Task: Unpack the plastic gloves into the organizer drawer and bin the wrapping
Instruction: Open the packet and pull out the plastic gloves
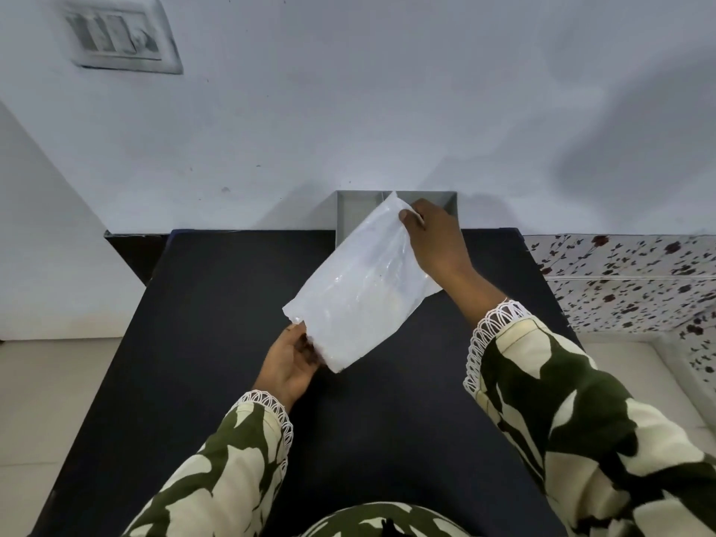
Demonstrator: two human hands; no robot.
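Observation:
A clear plastic pack of gloves [358, 288] hangs tilted above the black table [217, 343], stretched between both hands. My left hand [288, 362] grips its near lower corner. My right hand [436, 242] pinches its far upper corner with thumb and fingers. A grey organizer drawer [352, 215] stands at the table's far edge against the wall, with a divider inside; the pack and my right hand cover much of it. No bin is in view.
A white wall rises right behind the drawer, with a switch plate [120, 38] at the upper left. A floral-patterned surface [627, 281] lies to the right of the table. Pale floor shows on both sides.

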